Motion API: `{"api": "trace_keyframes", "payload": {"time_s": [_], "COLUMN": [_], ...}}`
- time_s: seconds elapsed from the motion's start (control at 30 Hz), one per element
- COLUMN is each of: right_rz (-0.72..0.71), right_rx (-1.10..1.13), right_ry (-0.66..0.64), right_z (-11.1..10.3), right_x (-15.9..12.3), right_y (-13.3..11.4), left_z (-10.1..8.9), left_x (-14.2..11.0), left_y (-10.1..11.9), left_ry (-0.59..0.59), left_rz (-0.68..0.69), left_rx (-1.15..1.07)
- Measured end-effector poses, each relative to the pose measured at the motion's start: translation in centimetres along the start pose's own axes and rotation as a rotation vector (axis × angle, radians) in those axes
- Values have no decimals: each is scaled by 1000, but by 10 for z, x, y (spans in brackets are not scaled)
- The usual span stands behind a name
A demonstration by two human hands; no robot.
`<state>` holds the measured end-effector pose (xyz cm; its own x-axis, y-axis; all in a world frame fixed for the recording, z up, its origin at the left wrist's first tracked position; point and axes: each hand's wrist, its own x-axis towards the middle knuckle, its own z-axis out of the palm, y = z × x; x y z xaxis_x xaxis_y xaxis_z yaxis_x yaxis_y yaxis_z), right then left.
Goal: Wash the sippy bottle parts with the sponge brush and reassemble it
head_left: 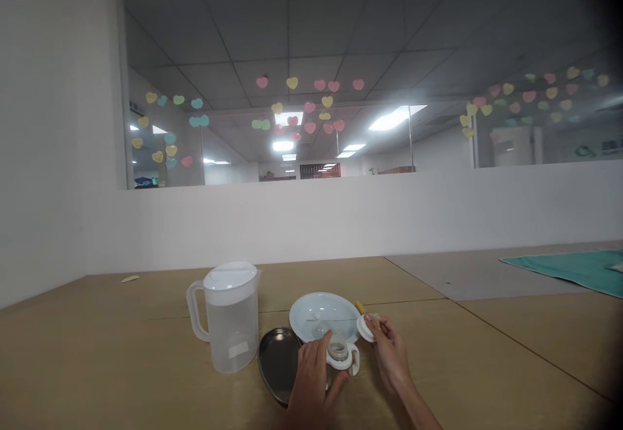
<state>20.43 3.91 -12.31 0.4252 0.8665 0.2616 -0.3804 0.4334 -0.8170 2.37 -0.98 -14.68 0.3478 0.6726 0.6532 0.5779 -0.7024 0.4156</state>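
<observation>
My left hand (311, 378) is wrapped round a small clear bottle with white side handles (339, 354), standing open on the wooden table (121, 365). My right hand (389, 352) pinches a round white lid (365, 327) just right of and above the bottle's mouth. Behind them sits a pale blue bowl (324, 315). A dark metal tray (277, 358) lies by my left hand, partly hidden under it.
A clear plastic jug with a white lid (226, 316) stands left of the tray. A small yellow thing (360, 307) peeks out behind the bowl. A teal cloth (574, 268) lies far right. A white partition wall backs the table.
</observation>
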Motion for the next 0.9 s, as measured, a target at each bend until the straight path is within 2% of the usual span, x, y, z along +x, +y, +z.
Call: {"api": "trace_keyframes", "payload": {"time_s": [0.27, 0.4, 0.5, 0.6, 0.9], "right_rz": [249, 298, 298, 236, 120], "right_rx": [393, 485, 475, 408, 82], "right_ry": [-30, -62, -119, -148, -129], "right_z": [-5, -7, -7, -4, 4], "right_x": [4, 9, 8, 3, -13], "right_y": [-3, -2, -3, -8, -21], "left_z": [1, 2, 3, 3, 3], "left_x": [-4, -5, -4, -4, -6], "left_y": [4, 3, 1, 2, 5], "left_ry": [52, 46, 21, 2, 9], "left_rz": [-22, -26, -32, -45, -93], "left_rx": [-58, -61, -59, -62, -108]}}
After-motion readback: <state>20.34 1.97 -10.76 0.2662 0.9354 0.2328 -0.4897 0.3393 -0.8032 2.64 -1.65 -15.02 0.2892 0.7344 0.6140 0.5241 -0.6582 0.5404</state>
